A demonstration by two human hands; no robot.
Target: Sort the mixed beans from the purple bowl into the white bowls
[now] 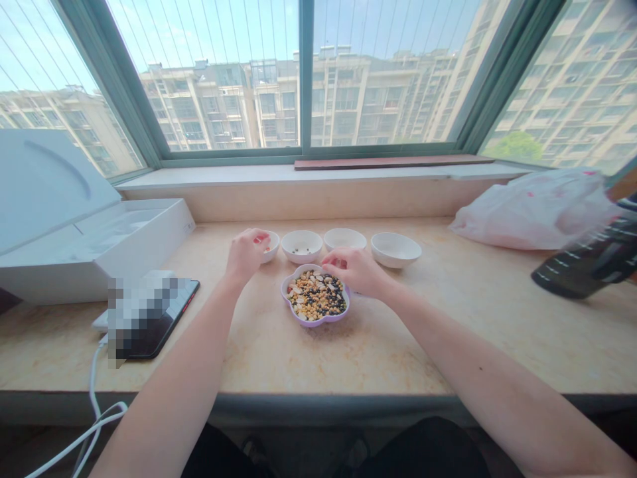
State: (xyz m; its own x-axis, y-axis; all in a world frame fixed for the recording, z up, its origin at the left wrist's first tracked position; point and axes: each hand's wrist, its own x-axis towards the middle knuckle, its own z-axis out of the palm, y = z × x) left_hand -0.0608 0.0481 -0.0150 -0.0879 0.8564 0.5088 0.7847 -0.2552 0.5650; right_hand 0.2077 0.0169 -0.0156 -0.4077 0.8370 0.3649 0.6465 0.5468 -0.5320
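Note:
A purple flower-shaped dish [314, 324] holds a mix of dark beans, yellow kernels and pale flat seeds. My right hand [354, 269] is at the dish's far right rim, its fingers curled together; whatever they may hold is hidden. Over the leftmost white bowl [273, 247] is my left hand [245, 253], thumb and fingers pinched, and I cannot make out anything between them. Something reddish shows by those fingertips. A few small dark beans lie in the second white bowl [301, 246]. The third white bowl [345, 239] is partly behind my right hand.
A fourth white bowl [396, 250] ends the row on the right. At left are an open white box [149, 232] and a phone [159, 332] beside a white cable [93, 372]. A plastic bag [527, 212] and dark bottle [577, 265] occupy the right, below the window.

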